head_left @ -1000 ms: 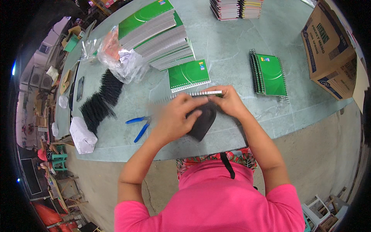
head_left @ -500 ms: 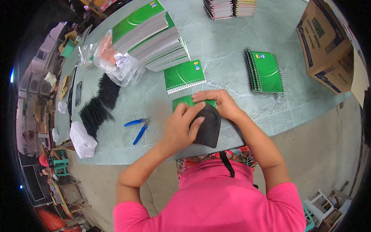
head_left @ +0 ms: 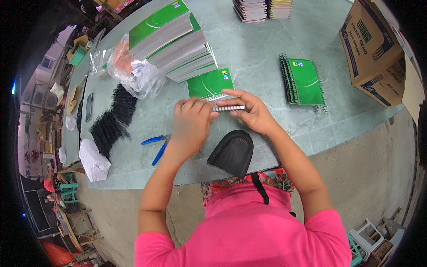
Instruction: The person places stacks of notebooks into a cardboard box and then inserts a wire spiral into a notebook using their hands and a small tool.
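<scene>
Between my two hands is a small notebook (head_left: 229,108), tipped up so that its punched white edge shows. My left hand (head_left: 192,121), partly blurred, grips one end; my right hand (head_left: 254,112) pinches the other between thumb and fingers. Just beyond lies a green-covered notebook (head_left: 209,83) with a row of holes along its near edge. A black rounded pad (head_left: 233,153) rests by the table's front edge, below my hands. To the left are blue-handled cutters (head_left: 155,149), their jaws partly hidden by my left wrist.
Tall stacks of green notebooks (head_left: 178,46) stand at the back left, beside clear plastic bags (head_left: 142,80). Black spiral coils (head_left: 109,124) and a white wrapped bundle (head_left: 94,161) lie left. Coil-bound notebooks (head_left: 304,82) and a cardboard box (head_left: 371,53) are on the right.
My left hand has left the black pad, which now lies on the table. The notebook that lay flat under my hands is now raised on edge between both hands.
</scene>
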{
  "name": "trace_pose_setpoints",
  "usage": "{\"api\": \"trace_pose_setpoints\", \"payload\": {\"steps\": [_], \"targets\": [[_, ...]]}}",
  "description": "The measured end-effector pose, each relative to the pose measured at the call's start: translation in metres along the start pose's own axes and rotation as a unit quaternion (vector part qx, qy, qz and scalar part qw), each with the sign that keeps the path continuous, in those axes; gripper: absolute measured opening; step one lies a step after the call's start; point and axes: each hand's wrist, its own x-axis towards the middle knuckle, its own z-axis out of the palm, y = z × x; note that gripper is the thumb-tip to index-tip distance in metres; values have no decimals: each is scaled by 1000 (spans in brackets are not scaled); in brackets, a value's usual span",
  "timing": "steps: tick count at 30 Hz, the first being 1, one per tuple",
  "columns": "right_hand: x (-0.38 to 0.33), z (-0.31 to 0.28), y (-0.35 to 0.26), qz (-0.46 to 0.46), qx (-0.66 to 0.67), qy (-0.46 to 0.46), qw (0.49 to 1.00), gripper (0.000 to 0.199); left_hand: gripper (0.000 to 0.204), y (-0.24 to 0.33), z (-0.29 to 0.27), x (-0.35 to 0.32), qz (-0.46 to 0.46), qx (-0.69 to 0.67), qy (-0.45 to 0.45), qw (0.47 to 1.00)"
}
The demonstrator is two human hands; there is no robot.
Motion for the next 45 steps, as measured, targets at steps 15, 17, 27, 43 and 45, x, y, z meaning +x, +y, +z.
{"api": "trace_pose_setpoints", "payload": {"steps": [15,17,27,43,45], "targets": [[-1,-12,27,70,-148,20,986,31,25,9,6,22,-61,-273,-6,960],[-1,-8,26,41,-115,36,992,29,26,18,10,30,-1,-255,21,967],[-3,-15,36,44,-180,15,983,21,16,19,19,33,25,-275,-28,961],[-27,-33,-37,-176,-389,156,891,37,30,27,-11,36,-33,-186,167,968],[-44,-61,-75,-206,-469,250,822,41,31,11,-15,26,-69,-169,172,968]]}}
